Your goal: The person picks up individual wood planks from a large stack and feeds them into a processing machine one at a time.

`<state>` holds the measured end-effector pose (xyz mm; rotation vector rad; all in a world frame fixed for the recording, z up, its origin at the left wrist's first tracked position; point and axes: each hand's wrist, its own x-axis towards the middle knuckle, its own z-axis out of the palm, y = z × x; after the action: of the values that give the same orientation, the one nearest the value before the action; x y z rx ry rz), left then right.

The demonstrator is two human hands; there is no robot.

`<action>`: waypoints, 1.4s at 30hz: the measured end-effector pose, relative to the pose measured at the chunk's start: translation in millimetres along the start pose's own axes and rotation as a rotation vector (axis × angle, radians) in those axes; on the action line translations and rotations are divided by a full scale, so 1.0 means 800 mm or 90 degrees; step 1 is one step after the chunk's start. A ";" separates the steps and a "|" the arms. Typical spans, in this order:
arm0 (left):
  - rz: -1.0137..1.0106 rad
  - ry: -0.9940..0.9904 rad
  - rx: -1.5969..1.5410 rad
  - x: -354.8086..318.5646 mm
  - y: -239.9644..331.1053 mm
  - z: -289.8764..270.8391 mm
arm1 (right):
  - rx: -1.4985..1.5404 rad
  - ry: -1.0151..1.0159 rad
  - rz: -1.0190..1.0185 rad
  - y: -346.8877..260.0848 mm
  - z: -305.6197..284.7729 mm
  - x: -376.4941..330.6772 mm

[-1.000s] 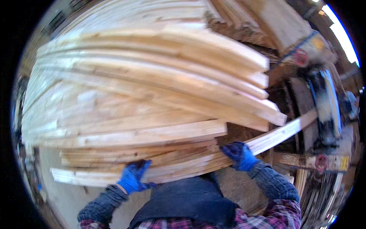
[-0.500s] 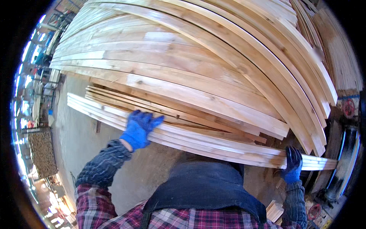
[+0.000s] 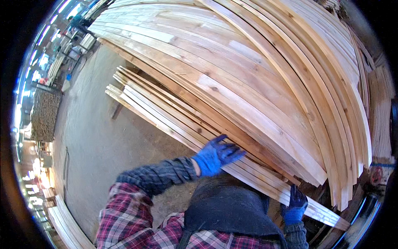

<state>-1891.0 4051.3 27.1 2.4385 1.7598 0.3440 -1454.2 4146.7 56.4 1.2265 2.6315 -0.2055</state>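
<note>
A bundle of long, thin wooden strips [image 3: 166, 120] runs slantwise in front of me, beside a large stack of boards [image 3: 219, 88]. My left hand [image 3: 217, 157], in a blue glove, lies across the top of the strips with its fingers spread. Farther right, near the strips' right end, my blue-gloved right hand [image 3: 295, 205] wraps its fingers over the bundle. The strips' undersides are hidden, and so is my right thumb.
Several long boards [image 3: 331, 103] lie crosswise on the stack's right side. Concrete floor [image 3: 95, 137] shows at left, with a bundled wood pile [image 3: 44, 114] beyond it. Pale boards [image 3: 68, 224] lie at lower left. Dark metal equipment [image 3: 362, 222] stands at lower right.
My left hand has moved right along the strips, closer to my right hand. The strips look more spread apart side by side. The whole view has turned, so the strips slope more steeply.
</note>
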 end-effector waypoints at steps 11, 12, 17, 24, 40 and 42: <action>-0.116 -0.122 0.027 -0.043 -0.063 -0.047 | 0.193 0.167 -0.201 -0.043 -0.038 0.025; -0.126 -0.131 -0.022 -0.033 -0.042 -0.053 | 0.208 0.125 -0.215 -0.069 -0.056 0.039; -0.136 -0.039 0.000 -0.002 0.039 0.026 | 0.301 0.045 -0.337 -0.163 -0.063 0.114; -0.091 0.103 0.046 -0.029 0.008 0.039 | 0.289 -0.153 -0.194 -0.142 -0.058 0.121; -0.403 0.458 -0.363 -0.010 0.013 0.005 | 0.074 -0.121 -0.094 -0.116 -0.050 0.073; -0.761 0.681 -0.295 -0.063 -0.034 0.060 | 0.120 -0.151 -0.086 -0.098 -0.066 0.064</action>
<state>-1919.1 4014.4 -31.5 0.5263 2.5965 1.7316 -1554.7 4146.1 96.1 1.0054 2.5316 -0.5954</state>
